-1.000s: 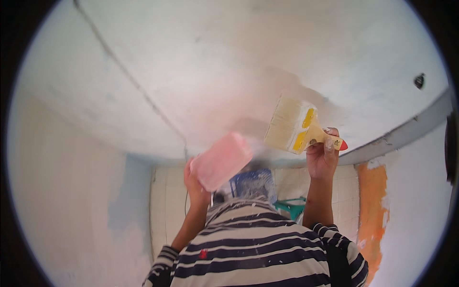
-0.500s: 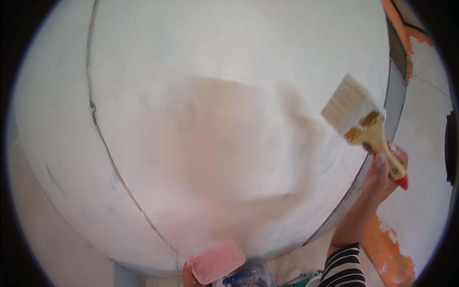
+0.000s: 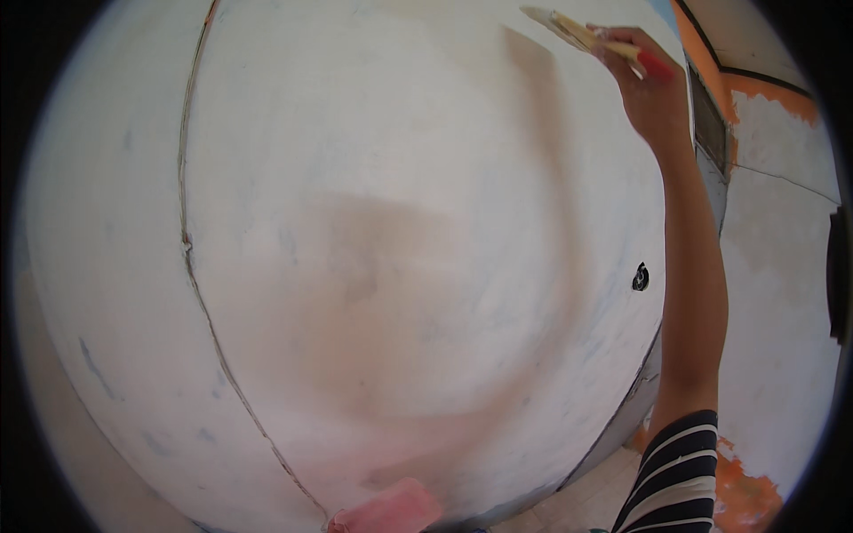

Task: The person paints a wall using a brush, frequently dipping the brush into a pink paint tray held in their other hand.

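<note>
My right hand (image 3: 626, 58) is raised high at the upper right, its fingers wrapped round the wooden handle of a wide flat paintbrush (image 3: 569, 28). The handle ends in a red tip. Seen nearly edge-on, the brush has its bristles pointing left, close to a large white-painted surface (image 3: 426, 151); whether they touch it I cannot tell. At the bottom edge is a pink plastic container (image 3: 391, 508), with a bit of my left hand (image 3: 336, 524) gripping its left side. Most of that hand lies outside the picture.
A thin dark line (image 3: 186, 178) runs down the white surface's left part. A black round fitting (image 3: 641, 277) sits near its right edge. Beyond stands a patchy white wall (image 3: 782, 240) with orange areas. Pale floor tiles (image 3: 577, 497) show at the bottom.
My right hand has lifted the brush up and to the left, turning it edge-on. The pink container sits lower in view, and the black fitting now shows.
</note>
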A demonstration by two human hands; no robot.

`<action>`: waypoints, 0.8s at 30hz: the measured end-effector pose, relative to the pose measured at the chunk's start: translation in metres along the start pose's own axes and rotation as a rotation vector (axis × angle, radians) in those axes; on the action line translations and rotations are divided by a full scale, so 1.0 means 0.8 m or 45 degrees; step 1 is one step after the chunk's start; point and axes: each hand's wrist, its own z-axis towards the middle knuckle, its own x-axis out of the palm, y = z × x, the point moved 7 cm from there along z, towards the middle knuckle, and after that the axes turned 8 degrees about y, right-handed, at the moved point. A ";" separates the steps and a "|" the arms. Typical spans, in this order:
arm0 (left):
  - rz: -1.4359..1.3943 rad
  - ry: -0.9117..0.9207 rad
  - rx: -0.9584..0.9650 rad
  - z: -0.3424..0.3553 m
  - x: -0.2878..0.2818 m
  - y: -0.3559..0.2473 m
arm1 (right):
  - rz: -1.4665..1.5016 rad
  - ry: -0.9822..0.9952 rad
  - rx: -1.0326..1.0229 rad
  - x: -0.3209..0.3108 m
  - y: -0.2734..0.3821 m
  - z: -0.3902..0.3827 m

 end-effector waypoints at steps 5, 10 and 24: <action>0.059 -0.045 0.073 0.021 -0.032 0.015 | 0.257 0.126 0.083 0.061 -0.042 0.026; 0.104 -0.061 0.104 0.041 -0.053 0.027 | 0.216 0.376 0.109 0.069 0.025 -0.053; 0.097 -0.090 0.149 0.061 -0.089 0.059 | -0.110 0.265 0.533 0.029 -0.095 0.071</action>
